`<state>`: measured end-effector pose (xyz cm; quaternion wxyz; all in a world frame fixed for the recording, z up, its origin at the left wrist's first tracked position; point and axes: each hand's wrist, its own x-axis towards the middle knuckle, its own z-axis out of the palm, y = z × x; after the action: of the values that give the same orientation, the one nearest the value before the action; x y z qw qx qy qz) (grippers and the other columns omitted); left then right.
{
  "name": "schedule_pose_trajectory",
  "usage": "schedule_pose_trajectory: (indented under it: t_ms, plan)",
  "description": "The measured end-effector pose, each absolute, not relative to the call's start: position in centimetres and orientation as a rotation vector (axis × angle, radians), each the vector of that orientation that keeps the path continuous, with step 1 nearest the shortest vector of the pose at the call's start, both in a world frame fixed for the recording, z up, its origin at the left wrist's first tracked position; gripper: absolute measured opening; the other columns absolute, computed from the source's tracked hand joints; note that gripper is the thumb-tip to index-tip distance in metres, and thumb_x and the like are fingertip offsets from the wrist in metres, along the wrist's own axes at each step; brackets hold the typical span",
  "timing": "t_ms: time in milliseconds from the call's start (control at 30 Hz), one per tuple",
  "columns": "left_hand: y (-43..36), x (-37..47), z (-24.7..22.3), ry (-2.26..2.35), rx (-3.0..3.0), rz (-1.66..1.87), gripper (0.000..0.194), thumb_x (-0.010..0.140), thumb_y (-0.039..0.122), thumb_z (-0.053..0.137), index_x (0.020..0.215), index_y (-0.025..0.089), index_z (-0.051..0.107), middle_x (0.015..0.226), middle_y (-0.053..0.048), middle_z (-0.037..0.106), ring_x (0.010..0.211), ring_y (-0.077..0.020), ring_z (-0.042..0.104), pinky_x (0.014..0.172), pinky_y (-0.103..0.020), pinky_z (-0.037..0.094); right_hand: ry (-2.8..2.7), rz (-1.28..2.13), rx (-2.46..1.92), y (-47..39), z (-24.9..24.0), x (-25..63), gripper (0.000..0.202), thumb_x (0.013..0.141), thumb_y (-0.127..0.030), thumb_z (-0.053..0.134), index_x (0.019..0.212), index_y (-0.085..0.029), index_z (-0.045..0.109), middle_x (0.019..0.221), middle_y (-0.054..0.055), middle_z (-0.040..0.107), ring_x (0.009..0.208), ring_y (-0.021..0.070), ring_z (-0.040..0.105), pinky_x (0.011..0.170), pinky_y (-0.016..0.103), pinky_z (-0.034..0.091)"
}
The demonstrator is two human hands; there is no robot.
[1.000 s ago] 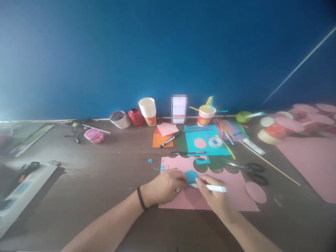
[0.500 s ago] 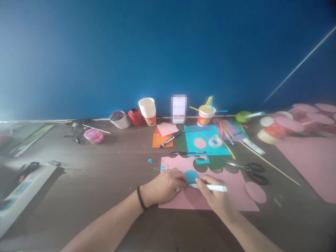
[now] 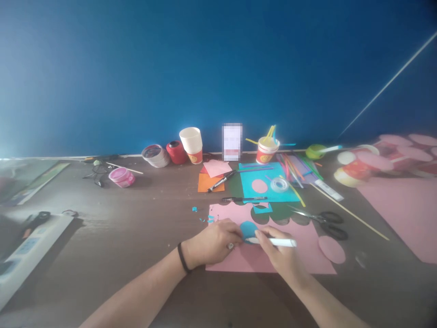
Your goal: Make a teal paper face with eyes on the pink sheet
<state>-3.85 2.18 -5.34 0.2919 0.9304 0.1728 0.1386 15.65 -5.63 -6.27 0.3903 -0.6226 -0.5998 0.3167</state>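
A small blue paper circle (image 3: 249, 228) lies over the pink paper sheet (image 3: 300, 255) in front of me. My left hand (image 3: 218, 241), with a black band at the wrist and a ring, has its fingertips closed on the circle's left edge. In my right hand (image 3: 278, 250) is a slim white pen (image 3: 283, 242), held nearly level, its pale tip pointing left at the circle's lower edge. Whether the tip touches the paper is hard to tell. Black-handled scissors (image 3: 324, 219) lie with blades parted to the right, above a cut pink circle (image 3: 332, 249).
Behind the pink sheet lie a black pen (image 3: 244, 199), a blue sheet (image 3: 249, 182) with a tape roll (image 3: 279, 184), and a marker (image 3: 221, 181). Paper cups (image 3: 191, 143) line the wall. A power strip (image 3: 34, 250) is at left; a wooden stick (image 3: 351, 212) at right.
The white pen has tilted very slightly in my right hand, its rear end a little higher. My left hand and the blue circle look the same.
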Motion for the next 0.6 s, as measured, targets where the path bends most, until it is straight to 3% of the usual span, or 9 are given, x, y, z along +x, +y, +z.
schedule_pose_trajectory:
  t_ms: [600]
  plan:
    - [2.2,-3.84,-5.33,0.471,2.474,0.346,0.037,0.074,-0.001,0.045,0.098,0.018,0.064,0.103,-0.004,0.062,0.095,-0.0186,0.052,0.084,-0.03,0.042,-1.556,0.85,-1.564,-5.71,-6.22,15.46,0.028,0.085,-0.038,0.049,0.068,-0.018,0.058,0.056,-0.001,0.052,0.052,0.0133,0.047,0.048,0.023,0.037]
